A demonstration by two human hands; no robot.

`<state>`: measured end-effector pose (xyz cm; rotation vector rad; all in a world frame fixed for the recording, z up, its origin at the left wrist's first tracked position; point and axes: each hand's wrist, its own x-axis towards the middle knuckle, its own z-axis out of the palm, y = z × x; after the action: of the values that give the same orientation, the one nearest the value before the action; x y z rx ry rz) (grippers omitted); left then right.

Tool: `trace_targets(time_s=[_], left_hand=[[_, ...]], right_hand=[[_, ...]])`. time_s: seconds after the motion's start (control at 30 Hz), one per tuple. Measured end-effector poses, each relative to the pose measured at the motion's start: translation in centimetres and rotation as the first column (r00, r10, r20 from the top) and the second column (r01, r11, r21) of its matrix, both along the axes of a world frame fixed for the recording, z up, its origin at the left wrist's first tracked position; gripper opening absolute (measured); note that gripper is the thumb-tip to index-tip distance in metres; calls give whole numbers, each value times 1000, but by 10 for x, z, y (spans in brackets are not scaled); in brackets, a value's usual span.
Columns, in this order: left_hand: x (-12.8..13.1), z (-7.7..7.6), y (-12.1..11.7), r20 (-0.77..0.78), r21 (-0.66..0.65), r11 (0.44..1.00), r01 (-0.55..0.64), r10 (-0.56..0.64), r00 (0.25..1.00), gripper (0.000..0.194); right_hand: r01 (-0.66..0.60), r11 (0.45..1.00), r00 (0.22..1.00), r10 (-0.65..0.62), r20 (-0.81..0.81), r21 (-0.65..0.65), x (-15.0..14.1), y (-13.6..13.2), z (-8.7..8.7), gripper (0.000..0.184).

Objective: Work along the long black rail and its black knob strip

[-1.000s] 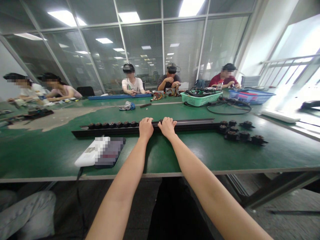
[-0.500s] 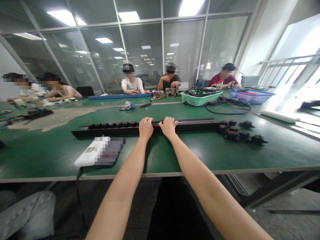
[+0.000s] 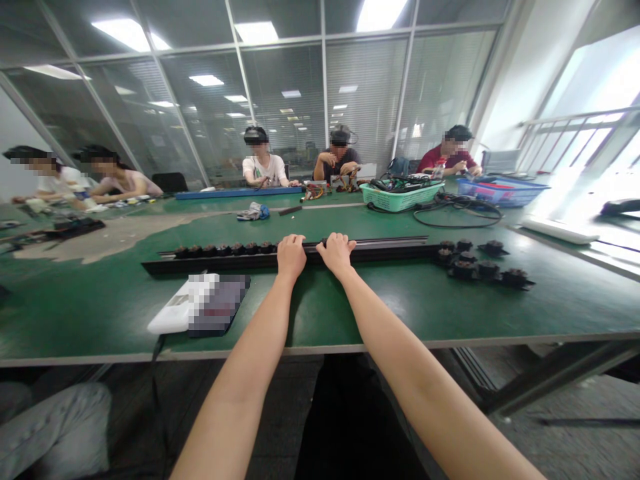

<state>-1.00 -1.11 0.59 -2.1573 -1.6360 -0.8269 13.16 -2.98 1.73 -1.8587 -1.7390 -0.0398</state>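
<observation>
The left hand [image 3: 291, 257] and the right hand [image 3: 336, 255] lie on a long black metal rail [image 3: 385, 253] on the green counter [image 3: 75, 313]. The fingers curl over it, but I cannot tell if each grip is squeezing tight. Small round black knobs [image 3: 225, 250] sit in a row along the rail, and a bunch of black knobs [image 3: 483, 270] lies to the right. A bump could make them roll away. Farther off, a green plastic basket [image 3: 401, 198] holds black wires, and a blue plastic basket [image 3: 500, 193] holds red bits.
</observation>
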Motion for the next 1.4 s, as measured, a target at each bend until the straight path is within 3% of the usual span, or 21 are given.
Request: trace_targets(time_s=[0.33, 1.0, 1.4], left_hand=[[1, 1, -1, 7, 0, 1000, -2, 2, 1000, 41], [3, 2, -1, 2, -16, 1000, -11, 11, 1000, 42], [2, 1, -2, 15, 2, 1000, -4, 4, 1000, 42]], right_hand=[[4, 1000, 1000, -4, -13, -3, -1, -2, -1, 47], [-40, 999, 991, 42, -125, 15, 8, 8, -6, 32], [-30, 1000, 999, 30, -30, -2, 4, 3, -1, 32]])
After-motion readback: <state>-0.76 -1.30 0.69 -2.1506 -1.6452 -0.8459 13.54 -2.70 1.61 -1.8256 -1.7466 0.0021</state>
